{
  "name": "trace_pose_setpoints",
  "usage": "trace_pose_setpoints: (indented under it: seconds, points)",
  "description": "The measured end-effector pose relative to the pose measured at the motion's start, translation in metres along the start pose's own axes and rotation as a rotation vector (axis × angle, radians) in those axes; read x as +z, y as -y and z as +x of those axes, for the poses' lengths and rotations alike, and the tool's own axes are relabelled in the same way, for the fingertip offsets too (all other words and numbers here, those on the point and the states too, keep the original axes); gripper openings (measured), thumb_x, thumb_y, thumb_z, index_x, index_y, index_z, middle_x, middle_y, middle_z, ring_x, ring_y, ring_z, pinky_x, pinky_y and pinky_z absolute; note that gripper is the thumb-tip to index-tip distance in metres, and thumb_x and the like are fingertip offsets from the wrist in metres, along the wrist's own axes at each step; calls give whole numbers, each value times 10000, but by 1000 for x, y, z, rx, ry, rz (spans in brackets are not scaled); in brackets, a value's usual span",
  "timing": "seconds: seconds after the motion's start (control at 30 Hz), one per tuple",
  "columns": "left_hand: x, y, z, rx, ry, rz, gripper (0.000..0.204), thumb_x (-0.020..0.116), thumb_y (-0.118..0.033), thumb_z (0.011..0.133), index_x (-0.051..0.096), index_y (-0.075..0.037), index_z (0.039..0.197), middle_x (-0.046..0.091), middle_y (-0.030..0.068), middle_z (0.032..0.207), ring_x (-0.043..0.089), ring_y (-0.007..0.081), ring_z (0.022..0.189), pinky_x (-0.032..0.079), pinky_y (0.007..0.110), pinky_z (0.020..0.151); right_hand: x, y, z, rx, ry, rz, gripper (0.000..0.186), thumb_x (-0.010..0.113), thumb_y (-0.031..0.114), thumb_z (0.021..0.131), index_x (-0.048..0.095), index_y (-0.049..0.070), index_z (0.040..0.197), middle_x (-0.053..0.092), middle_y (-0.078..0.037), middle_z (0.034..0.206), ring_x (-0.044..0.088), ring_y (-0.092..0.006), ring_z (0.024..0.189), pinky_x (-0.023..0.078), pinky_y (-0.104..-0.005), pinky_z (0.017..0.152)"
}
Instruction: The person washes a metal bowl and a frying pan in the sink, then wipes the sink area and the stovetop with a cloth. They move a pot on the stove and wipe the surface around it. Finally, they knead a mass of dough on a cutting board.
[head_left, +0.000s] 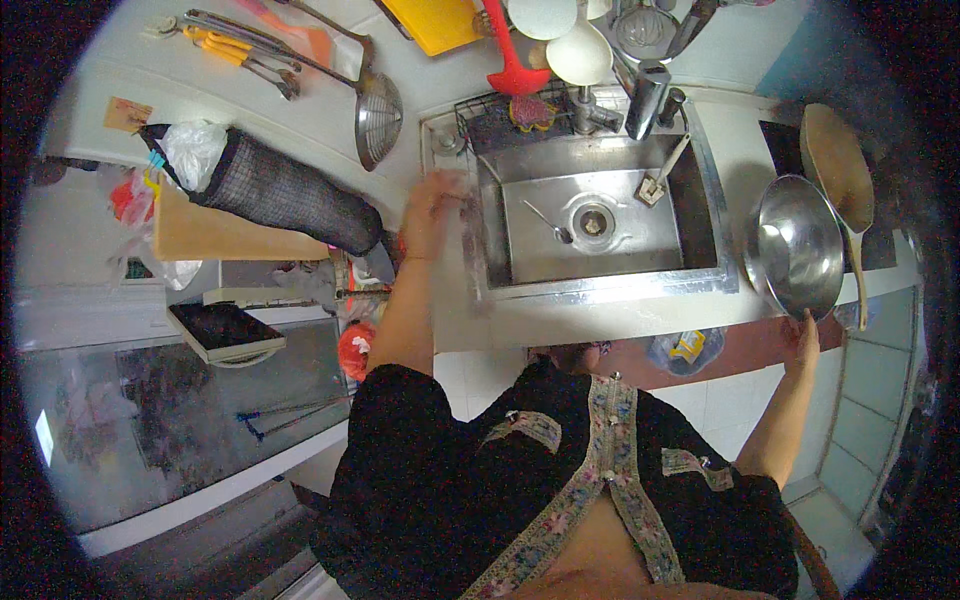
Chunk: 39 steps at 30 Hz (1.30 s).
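My right hand (pixel 804 342) is at the near rim of a shiny metal bowl (pixel 797 245) on the counter right of the sink, a finger over the edge and the others mostly hidden. My left hand (pixel 436 205), smeared by motion, is over the counter by the left rim of the steel sink (pixel 630 245); its fingers do not show clearly. A small spoon (pixel 548 221) lies in the sink beside the drain (pixel 592 224). A light-handled tool with a squarish head (pixel 652 188) leans in the sink's right back corner.
A tan oval pan or board (pixel 836 165) with a long handle lies behind the bowl. The faucet (pixel 597 118) and a black rack (pixel 490 130) stand behind the sink. At left, a black mesh bag (pixel 290 190) rests over a wooden board (pixel 215 230). A skimmer (pixel 378 120) hangs on the wall.
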<state>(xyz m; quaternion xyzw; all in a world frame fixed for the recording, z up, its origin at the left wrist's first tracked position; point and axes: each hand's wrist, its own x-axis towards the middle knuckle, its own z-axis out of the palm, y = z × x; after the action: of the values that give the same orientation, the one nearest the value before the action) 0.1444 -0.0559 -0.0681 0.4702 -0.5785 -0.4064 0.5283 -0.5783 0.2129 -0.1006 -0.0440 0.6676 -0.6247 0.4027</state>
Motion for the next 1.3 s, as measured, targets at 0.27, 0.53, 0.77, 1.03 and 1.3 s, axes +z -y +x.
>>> trace_pose_setpoints:
  seconds: [0.27, 0.53, 0.77, 1.03, 1.3]
  points:
    - [-9, 58, -24, 233, 398, 883, 471, 673, -294, 862, 621, -76, 1276, 491, 177, 1444, 373, 417, 1395, 316, 516, 1155, 1, -72, -91, 31, -235, -161, 411, 626, 445, 948, 571, 191, 1266, 643, 11, 1054, 612, -180, 999, 461, -387, 851]
    - [-7, 110, 19, 282, 442, 1213, 653, 621, -389, 900, 464, -82, 1454, 380, 166, 1548, 248, 414, 1472, 216, 502, 1213, 211, -108, -165, 27, 394, -496, 369, 640, 214, 943, 565, 102, 1286, 636, -41, 1181, 642, -179, 1034, 516, -322, 808]
    - [-21, 78, -114, 324, 675, 1080, 768, 598, -389, 907, 324, -26, 1526, 262, 238, 1597, 201, 432, 1491, 138, 498, 1237, 316, -170, -187, -169, 713, -630, 386, 692, 158, 913, 590, 36, 1265, 683, -73, 1114, 658, -170, 948, 525, -301, 851]
    - [-35, 59, -188, -417, 395, 15, 555, 555, -125, 966, 399, -17, 1488, 366, 184, 1561, 354, 293, 1445, 316, 397, 1167, 431, -206, -306, -1210, 1182, -1202, 596, 759, 321, 828, 550, 187, 1370, 466, -85, 1496, 363, -319, 1438, 266, -521, 1184]
    - [-76, 24, -147, -565, -96, 29, 169, 577, -38, 951, 670, -25, 1092, 696, 68, 1125, 637, 152, 1016, 496, 296, 917, 407, -281, -284, -1338, 1280, -1021, 499, 584, 293, 927, 525, 163, 1405, 419, -32, 1542, 333, -289, 1457, 193, -507, 1218]
